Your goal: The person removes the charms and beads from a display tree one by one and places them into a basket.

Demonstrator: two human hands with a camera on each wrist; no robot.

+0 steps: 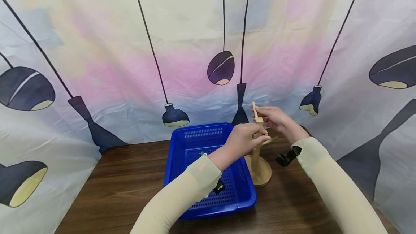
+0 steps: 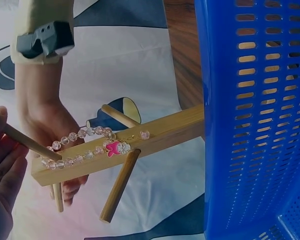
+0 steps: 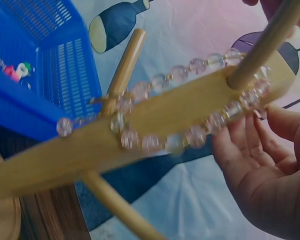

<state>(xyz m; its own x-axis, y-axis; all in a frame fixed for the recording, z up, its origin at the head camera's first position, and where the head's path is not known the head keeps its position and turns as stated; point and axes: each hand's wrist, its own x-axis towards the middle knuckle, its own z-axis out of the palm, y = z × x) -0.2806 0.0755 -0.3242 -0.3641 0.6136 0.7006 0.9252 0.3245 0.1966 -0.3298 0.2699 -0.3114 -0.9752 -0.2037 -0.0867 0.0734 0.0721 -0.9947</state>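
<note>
A pink and clear beaded bracelet (image 2: 80, 135) loops round an upper peg (image 2: 32, 142) of a wooden stand (image 1: 256, 154). Its pink-and-white charm (image 2: 118, 148) lies against the post. My left hand (image 1: 243, 138) is at that peg, thumb and fingers around its outer end in the left wrist view, fingers fairly straight. On the post's far side, near the top, is my right hand (image 1: 273, 117). Its thumb and loosely bent fingers (image 3: 240, 145) are right beside the beads in the right wrist view, with the palm partly hidden by the post in the left wrist view.
A blue perforated basket (image 1: 173, 161) stands left of the stand on the dark wooden table (image 1: 130, 180). Small colourful items (image 3: 17, 71) lie inside it. More pegs (image 2: 121, 185) stick out from the post. A printed cloth (image 1: 191, 17) hangs behind.
</note>
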